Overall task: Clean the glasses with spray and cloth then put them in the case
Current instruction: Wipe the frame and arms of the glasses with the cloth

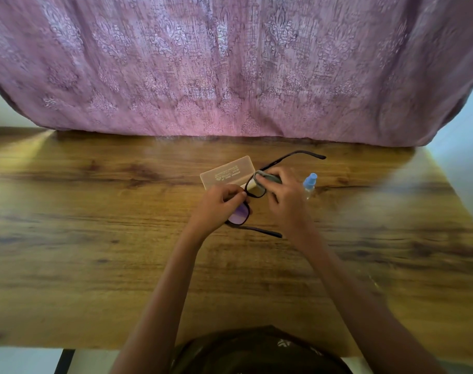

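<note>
Dark-framed glasses (242,214) with both temples unfolded are held above the middle of the wooden table (95,238). My left hand (219,205) pinches the frame at the bridge. My right hand (282,190) pinches a grey cloth (267,176) over the far lens. A translucent case (227,172) lies shut on the table just behind the hands. A small clear spray bottle (309,184) with a blue cap stands to the right of my right hand.
A pink patterned curtain (230,76) hangs along the table's far edge. The table's near edge runs just in front of my body, with a dark table leg (64,361) at the lower left.
</note>
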